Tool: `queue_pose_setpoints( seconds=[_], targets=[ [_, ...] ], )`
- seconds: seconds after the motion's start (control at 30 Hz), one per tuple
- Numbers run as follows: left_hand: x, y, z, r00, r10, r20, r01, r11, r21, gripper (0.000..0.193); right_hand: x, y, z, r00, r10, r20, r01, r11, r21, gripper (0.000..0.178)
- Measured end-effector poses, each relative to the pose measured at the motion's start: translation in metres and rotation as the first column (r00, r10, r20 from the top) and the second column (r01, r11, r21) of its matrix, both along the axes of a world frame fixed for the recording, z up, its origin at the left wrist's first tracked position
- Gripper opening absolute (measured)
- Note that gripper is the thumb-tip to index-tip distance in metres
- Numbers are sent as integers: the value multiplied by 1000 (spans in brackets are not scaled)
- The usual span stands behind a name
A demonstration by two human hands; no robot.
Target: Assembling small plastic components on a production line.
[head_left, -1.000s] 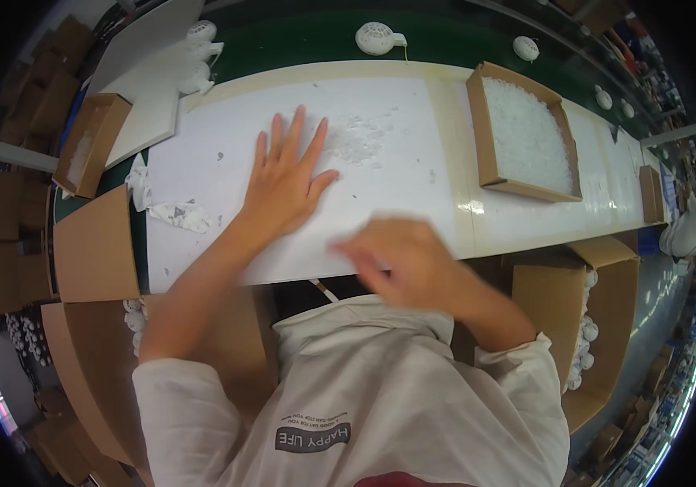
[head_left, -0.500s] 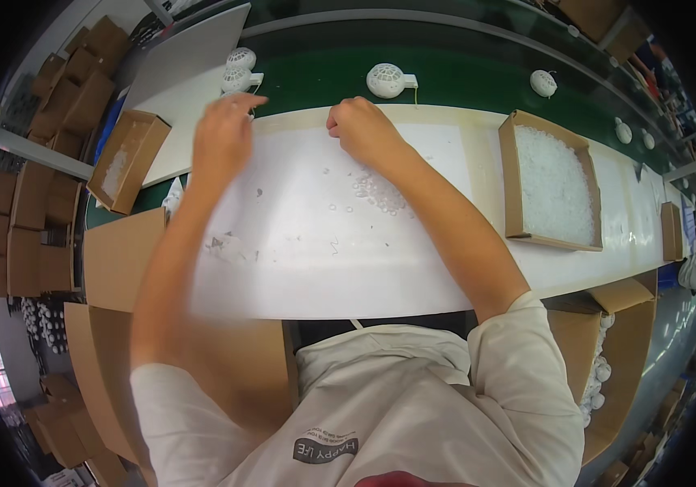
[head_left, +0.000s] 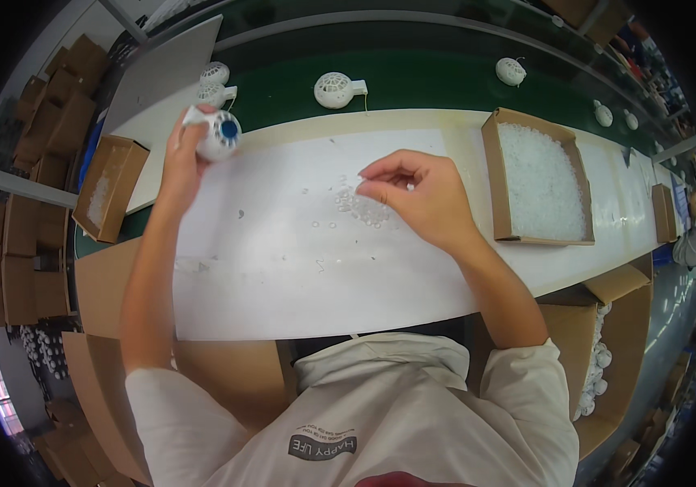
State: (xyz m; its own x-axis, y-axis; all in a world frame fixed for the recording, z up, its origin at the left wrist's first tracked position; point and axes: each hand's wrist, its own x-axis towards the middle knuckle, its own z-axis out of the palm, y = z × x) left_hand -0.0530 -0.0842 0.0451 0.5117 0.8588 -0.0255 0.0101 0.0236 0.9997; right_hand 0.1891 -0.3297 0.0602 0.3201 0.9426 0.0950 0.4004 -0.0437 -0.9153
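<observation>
In my left hand (head_left: 181, 162) is a white round openwork ball (head_left: 216, 144) with a blue round centre facing up and a pale stub at its side. It is raised over the far left part of the white work surface (head_left: 283, 300). My right hand (head_left: 429, 195) is at the middle, thumb and forefinger pinched around a small clear piece (head_left: 361, 179), too small to make out well. Just below those fingertips lies a loose cluster of small clear plastic pieces (head_left: 368, 213). A few more are scattered to its left.
Along the green conveyor belt (head_left: 283, 77) sit several white balls, one with a stub and string (head_left: 335, 90) straight ahead. A cardboard tray (head_left: 497, 187) of clear pieces stands at right, a smaller cardboard box (head_left: 124, 191) at left. Below right, an open carton (head_left: 628, 365) holds white balls.
My left hand has come back from the belt's edge and now holds a white ball. My right hand has moved right and nearer, over the clear pieces.
</observation>
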Motion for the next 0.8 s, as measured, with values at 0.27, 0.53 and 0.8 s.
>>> queue_pose_setpoints(
  seconds=[0.27, 0.53, 0.8],
  targets=[
    [-18, -186, -3, 966, -170, 197, 195, 974, -114, 13, -49, -17, -11, 680, 228, -697, -280, 959, 41, 16],
    [-33, -192, -25, 995, -98, 5, 90, 931, 354, 5, -94, -36, -24, 533, 182, -826, -279, 960, 31, 17],
    [-44, -189, -19, 986, -5, -164, 116, 729, 674, 14, -116, -38, -29, 677, 104, -728, -172, 985, -19, 16]
  ],
)
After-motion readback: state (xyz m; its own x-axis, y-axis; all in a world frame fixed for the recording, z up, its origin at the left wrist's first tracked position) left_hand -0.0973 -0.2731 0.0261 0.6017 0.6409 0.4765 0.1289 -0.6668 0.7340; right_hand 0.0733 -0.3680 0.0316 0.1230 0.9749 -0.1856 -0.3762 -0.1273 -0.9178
